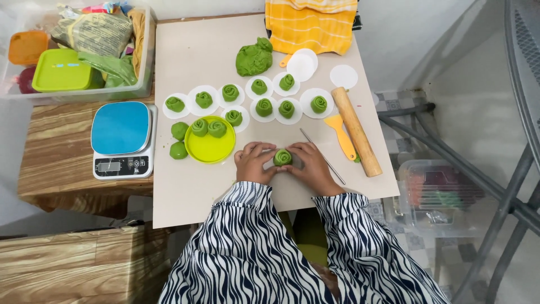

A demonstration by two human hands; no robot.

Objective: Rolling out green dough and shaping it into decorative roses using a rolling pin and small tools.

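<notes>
A green rose-shaped dough roll (pixel 282 157) sits on the beige board (pixel 197 191) near its front edge. My left hand (pixel 253 162) cups it from the left and my right hand (pixel 312 165) from the right, fingers curled around it. Behind lie several finished green rolls on white paper rounds (pixel 264 107). A lime-green plate (pixel 209 147) to the left carries two more rolls. A lump of green dough (pixel 253 58) rests at the back.
A wooden rolling pin (pixel 355 131), yellow scraper (pixel 340 135) and thin metal stick (pixel 322 148) lie to the right. Two dough balls (pixel 179 141) sit left of the plate. A blue-topped scale (pixel 122 139), a clear bin of containers (pixel 73 50) and a yellow cloth (pixel 310 25) surround the board.
</notes>
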